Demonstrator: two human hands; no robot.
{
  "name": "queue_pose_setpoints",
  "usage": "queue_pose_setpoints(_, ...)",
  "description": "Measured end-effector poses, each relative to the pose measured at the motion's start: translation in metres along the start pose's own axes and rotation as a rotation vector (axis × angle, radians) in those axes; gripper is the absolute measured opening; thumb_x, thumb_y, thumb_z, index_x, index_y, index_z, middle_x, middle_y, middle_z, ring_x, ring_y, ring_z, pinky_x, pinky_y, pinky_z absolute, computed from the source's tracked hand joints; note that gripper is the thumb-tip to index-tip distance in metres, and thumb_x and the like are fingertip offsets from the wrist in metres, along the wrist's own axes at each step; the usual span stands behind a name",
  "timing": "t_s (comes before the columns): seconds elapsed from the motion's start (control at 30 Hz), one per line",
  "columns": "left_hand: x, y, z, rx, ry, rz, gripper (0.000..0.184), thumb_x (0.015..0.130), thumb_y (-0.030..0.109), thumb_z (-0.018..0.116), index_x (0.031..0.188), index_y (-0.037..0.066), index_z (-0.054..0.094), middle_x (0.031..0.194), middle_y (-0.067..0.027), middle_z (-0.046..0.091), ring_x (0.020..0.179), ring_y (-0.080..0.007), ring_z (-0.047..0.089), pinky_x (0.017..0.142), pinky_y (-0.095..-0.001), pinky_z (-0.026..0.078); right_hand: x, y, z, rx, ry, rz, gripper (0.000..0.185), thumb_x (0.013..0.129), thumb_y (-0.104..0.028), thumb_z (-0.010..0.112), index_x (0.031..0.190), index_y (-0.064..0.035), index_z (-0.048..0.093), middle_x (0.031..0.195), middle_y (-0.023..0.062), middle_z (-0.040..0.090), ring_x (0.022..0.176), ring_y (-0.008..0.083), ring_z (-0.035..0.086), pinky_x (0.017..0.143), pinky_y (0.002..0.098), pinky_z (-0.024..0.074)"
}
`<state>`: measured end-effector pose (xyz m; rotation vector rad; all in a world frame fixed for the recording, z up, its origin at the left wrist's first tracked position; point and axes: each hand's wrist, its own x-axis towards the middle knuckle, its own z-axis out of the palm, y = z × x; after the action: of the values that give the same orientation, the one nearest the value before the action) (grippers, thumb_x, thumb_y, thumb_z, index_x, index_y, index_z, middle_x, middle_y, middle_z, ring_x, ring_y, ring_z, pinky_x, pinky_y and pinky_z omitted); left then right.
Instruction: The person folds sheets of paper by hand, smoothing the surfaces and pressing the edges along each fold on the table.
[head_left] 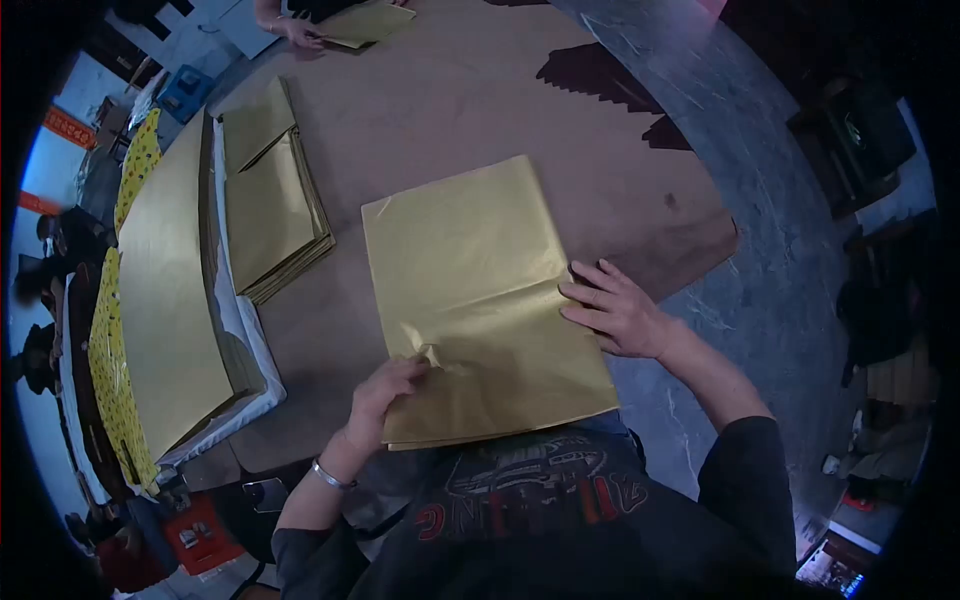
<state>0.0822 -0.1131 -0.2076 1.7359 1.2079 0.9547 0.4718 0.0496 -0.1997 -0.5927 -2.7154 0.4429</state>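
Observation:
A large gold sheet (470, 240), folded or stacked in layers, lies at the table's near edge, with a crease across its middle. My left hand (395, 387), with a silver bracelet on the wrist, has its fingers closed on the sheet's left part, where the surface is puckered. My right hand (622, 312) rests on the sheet's right edge, fingers spread and slightly bent. Left of the sheet lies a pile of folded gold sheets (268, 215). Farther left is a large stack of flat gold sheets (170, 300) on white wrapping.
At the top, another person's hand (303, 33) touches a gold sheet (368, 24) on the brown table covering (430, 110). Dark jagged pieces (600, 78) lie at the upper right. A blue stool (185, 94) stands at the upper left, a red crate (200, 535) at the lower left.

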Motion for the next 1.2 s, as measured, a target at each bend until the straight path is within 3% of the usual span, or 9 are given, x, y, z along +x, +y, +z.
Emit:
queue_pose_setpoints(0.17,0.012,0.009,-0.016,0.414,-0.112,0.148,0.014,0.088,0.006,0.055,0.101,0.007,0.059,0.130,-0.0143,0.061,0.127,-0.0359,0.052,0.106,-0.0478,0.039,0.000,0.001,0.005,0.067,0.009,0.053,0.033,0.078,-0.018,0.074,0.111,-0.0153,0.066,0.132,0.0047,0.059,0.133,0.0283,0.048,0.110,0.0573,0.0344)
queue_pose_setpoints(0.3,0.034,0.012,-0.018,0.760,-0.073,0.003,0.034,0.085,0.006,0.056,0.119,0.009,0.060,0.138,-0.0119,0.055,0.129,-0.0367,0.050,0.105,-0.0622,0.034,0.002,0.003,0.005,0.040,0.035,0.062,0.027,0.080,-0.018,0.072,0.106,-0.0141,0.068,0.128,0.0057,0.063,0.129,0.0301,0.052,0.106,0.0539,0.0373)
queue_pose_setpoints(0.47,0.035,-0.009,-0.029,0.752,-0.095,0.133,0.028,0.081,0.018,0.065,0.108,0.011,0.066,0.136,-0.0108,0.056,0.130,-0.0344,0.050,0.103,-0.0619,0.036,0.016,0.001,0.001,0.060,0.095,0.037,0.024,0.078,-0.013,0.071,0.102,-0.0115,0.069,0.124,0.0053,0.065,0.119,0.0305,0.057,0.098,0.0493,0.0424)
queue_pose_setpoints(0.7,0.036,-0.017,-0.029,0.771,-0.097,0.091,0.020,0.080,0.017,0.066,0.099,0.012,0.068,0.130,-0.0089,0.061,0.126,-0.0330,0.053,0.100,-0.0578,0.041,0.020,0.015,0.008,0.143,0.168,0.094,0.026,0.075,-0.014,0.072,0.100,-0.0104,0.069,0.114,0.0038,0.069,0.114,0.0295,0.058,0.089,0.0424,0.0446)
queue_pose_setpoints(0.83,0.050,0.008,-0.021,0.563,0.233,0.030,0.012,0.086,0.012,0.062,0.097,0.008,0.067,0.107,-0.0134,0.067,0.107,-0.0331,0.062,0.090,-0.0479,0.047,0.038,0.005,0.013,0.184,0.292,0.332,0.017,0.081,-0.014,0.069,0.096,-0.0057,0.067,0.096,0.0091,0.070,0.095,0.0290,0.062,0.079,0.0406,0.0441)
queue_pose_setpoints(0.9,0.056,0.013,-0.023,0.515,0.201,-0.355,0.014,0.088,0.011,0.061,0.099,0.005,0.066,0.091,-0.0187,0.066,0.090,-0.0347,0.065,0.079,-0.0460,0.049,0.054,-0.001,0.017,0.142,0.415,0.536,0.016,0.088,-0.015,0.065,0.098,-0.0032,0.065,0.082,0.0155,0.065,0.078,0.0328,0.063,0.074,0.0418,0.0451)
queue_pose_setpoints(0.97,0.070,0.008,-0.019,0.524,0.358,-0.275,0.015,0.088,0.012,0.062,0.100,0.003,0.065,0.081,-0.0198,0.065,0.077,-0.0359,0.066,0.070,-0.0455,0.049,0.071,-0.003,0.025,0.088,0.458,0.599,0.017,0.088,-0.016,0.065,0.099,-0.0030,0.065,0.083,0.0155,0.066,0.078,0.0332,0.064,0.073,0.0427,0.0459)
queue_pose_setpoints(1.03,0.084,0.021,-0.021,0.499,0.310,-0.597,0.025,0.087,0.014,0.064,0.109,0.002,0.063,0.074,-0.0170,0.065,0.071,-0.0356,0.066,0.066,-0.0452,0.050,0.084,-0.002,0.030,-0.040,0.532,0.673,0.018,0.090,-0.018,0.062,0.101,-0.0042,0.064,0.080,0.0161,0.067,0.075,0.0338,0.065,0.071,0.0452,0.0485)
queue_pose_setpoints(1.2,0.085,0.014,-0.014,0.529,0.427,-0.505,0.040,0.086,0.018,0.067,0.120,0.000,0.057,0.073,-0.0148,0.065,0.068,-0.0343,0.065,0.064,-0.0440,0.050,0.086,0.006,0.029,-0.103,0.410,0.671,0.015,0.090,-0.018,0.062,0.099,-0.0063,0.065,0.073,0.0170,0.065,0.068,0.0342,0.065,0.067,0.0455,0.0494)
